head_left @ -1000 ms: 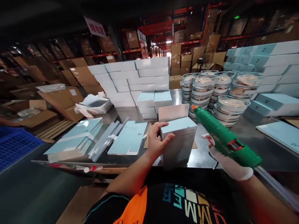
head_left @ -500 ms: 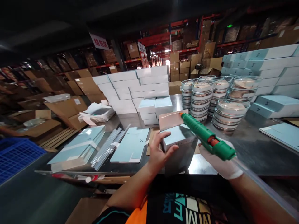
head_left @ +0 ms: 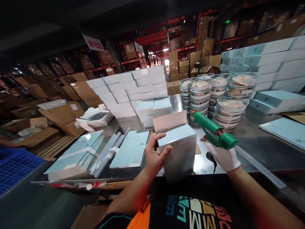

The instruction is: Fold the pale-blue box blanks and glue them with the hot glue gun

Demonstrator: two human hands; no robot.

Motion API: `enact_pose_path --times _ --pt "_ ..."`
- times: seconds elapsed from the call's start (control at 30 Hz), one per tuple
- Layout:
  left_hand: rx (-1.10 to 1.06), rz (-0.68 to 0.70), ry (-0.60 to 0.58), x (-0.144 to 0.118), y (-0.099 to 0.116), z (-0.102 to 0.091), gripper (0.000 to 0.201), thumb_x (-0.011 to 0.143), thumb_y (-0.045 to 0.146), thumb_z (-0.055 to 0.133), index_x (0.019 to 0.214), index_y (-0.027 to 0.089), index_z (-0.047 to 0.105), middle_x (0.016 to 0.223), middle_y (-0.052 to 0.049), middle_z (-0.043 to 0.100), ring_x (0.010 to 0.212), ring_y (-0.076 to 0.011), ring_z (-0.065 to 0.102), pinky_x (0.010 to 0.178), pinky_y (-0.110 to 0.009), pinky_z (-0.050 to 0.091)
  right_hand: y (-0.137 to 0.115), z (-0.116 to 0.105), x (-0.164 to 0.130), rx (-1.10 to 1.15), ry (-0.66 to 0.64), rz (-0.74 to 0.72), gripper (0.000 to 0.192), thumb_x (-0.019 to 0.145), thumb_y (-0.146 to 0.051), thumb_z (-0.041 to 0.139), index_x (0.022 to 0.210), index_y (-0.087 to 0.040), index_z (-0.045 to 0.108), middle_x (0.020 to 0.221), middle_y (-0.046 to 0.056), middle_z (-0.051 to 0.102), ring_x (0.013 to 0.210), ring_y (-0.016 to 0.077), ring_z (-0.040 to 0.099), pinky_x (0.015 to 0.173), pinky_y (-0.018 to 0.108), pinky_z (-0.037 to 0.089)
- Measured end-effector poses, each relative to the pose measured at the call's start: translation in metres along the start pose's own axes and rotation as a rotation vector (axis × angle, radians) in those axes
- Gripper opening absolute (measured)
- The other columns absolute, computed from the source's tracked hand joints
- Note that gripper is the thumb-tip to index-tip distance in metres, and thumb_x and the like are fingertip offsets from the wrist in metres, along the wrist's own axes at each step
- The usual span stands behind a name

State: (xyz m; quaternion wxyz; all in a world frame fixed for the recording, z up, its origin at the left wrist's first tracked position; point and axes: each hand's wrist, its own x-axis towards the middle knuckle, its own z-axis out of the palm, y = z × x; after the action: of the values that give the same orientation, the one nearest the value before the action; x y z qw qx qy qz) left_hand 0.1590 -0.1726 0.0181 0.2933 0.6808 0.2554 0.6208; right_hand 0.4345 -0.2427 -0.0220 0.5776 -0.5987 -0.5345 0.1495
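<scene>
The left hand [head_left: 154, 156], fingers curled, clasps the left edge of the pale blue box [head_left: 178, 149] standing at the steel table's [head_left: 257, 143] near rim. At three o'clock, the gloved right hand [head_left: 222, 156] grips a green glue gun [head_left: 213, 131]; bare steel lies rightward. Stacked clear tubs [head_left: 219, 95] crowd one o'clock.

Stacked clear round containers [head_left: 215, 95] stand behind, white boxes [head_left: 133, 89] piled left, a blue crate [head_left: 14, 165] nearby.

Your left hand [head_left: 153, 156] is bare on a matt pale-blue cardboard box [head_left: 177, 144]; your right hand [head_left: 222, 156] wears a white cloth glove around a glossy green plastic glue gun [head_left: 213, 131]. The table [head_left: 257, 140] at centre-right is smooth, reflective metal.
</scene>
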Motion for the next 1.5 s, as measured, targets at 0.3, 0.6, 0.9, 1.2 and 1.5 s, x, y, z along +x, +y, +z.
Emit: enact_pose_path --times 0.3,0.6,0.9,1.2,1.5 --pt "-0.157 -0.174 -0.008 0.002 -0.005 -0.008 0.066 0.083 0.076 0.083 0.118 0.021 0.077 0.112 -0.010 0.077 0.102 -0.0292 0.073 0.088 -0.037 0.058 0.029 0.015 0.038 0.108 -0.090 0.571 0.055 0.099 -0.066 0.053 0.069 -0.022 0.064 0.064 0.014 0.069 0.061 0.0284 0.070 0.062 0.043 0.059" --pt "-0.158 -0.103 -0.074 -0.001 -0.008 -0.006 0.065 0.082 0.076 0.084 0.112 0.020 0.080 0.105 -0.010 0.079 0.094 -0.0274 0.074 0.082 -0.035 0.058 -0.041 0.026 0.024 0.240 -0.100 0.191 0.072 0.097 -0.080 0.049 0.140 -0.027 0.069 0.129 0.012 0.079 0.117 0.0331 0.075 0.093 0.045 0.063" --pt "-0.204 -0.011 0.002 -0.005 -0.025 0.008 0.058 0.082 0.072 0.088 0.103 0.023 0.066 0.128 -0.014 0.073 0.123 -0.0311 0.072 0.102 -0.042 0.058 -0.071 0.013 0.013 0.303 -0.333 -0.057 0.095 0.068 -0.082 0.092 0.139 -0.024 0.069 0.153 0.016 0.067 0.146 0.0388 0.061 0.120 0.049 0.055" --pt "-0.212 0.202 -0.371 0.016 -0.013 -0.005 0.038 0.102 0.061 0.072 0.103 0.025 0.083 0.113 -0.012 0.082 0.123 -0.0307 0.074 0.115 -0.056 0.056 -0.058 -0.002 0.000 0.164 -0.450 -0.364 0.028 0.104 -0.037 0.076 0.132 -0.038 0.079 0.166 0.005 0.060 0.154 0.0268 0.058 0.129 0.050 0.047" --pt "-0.095 0.318 -0.546 0.035 -0.008 -0.023 0.030 0.102 0.054 0.075 0.112 0.027 0.084 0.119 -0.013 0.084 0.127 -0.0331 0.075 0.111 -0.055 0.058 -0.067 0.003 -0.001 0.123 -0.434 -0.446 0.028 0.110 -0.045 0.066 0.129 -0.036 0.083 0.148 0.008 0.074 0.138 0.0255 0.070 0.121 0.046 0.055"
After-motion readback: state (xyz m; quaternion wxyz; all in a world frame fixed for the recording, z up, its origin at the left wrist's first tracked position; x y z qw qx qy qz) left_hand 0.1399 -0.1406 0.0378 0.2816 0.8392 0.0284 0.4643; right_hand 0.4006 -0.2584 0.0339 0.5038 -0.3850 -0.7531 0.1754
